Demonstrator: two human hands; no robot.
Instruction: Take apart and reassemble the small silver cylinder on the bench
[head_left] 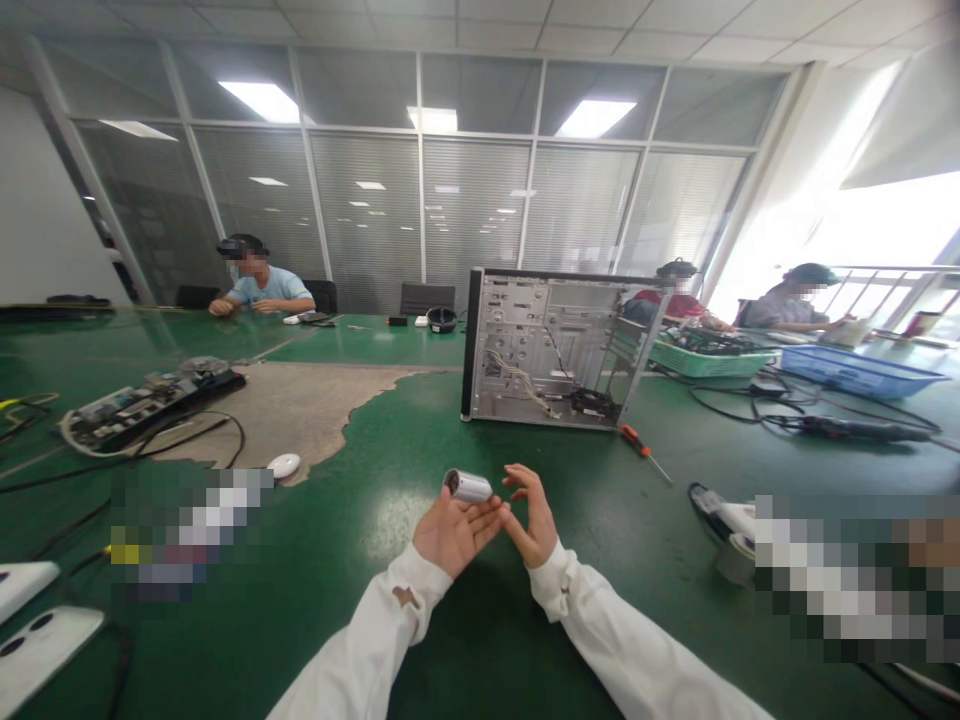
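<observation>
A short silver cylinder [469, 486] with a dark recessed end rests on my left hand [454, 532], whose palm is turned up and whose fingers stretch to the right beneath it. Just right of the cylinder is my right hand [530, 515], its fingers apart and curved, with nothing between them. Its thumb is close to the fingertips of my left hand; whether they touch is unclear. Behind both hands an open metal computer case [555, 350] stands on the green table [360, 600], with cables and a black fan inside.
An orange screwdriver [637, 442] lies by the case. Green [712, 360] and blue [862, 375] baskets stand at the right. A circuit assembly [150, 405] and cables lie left, white phones [49, 655] at the near left. People sit across the table.
</observation>
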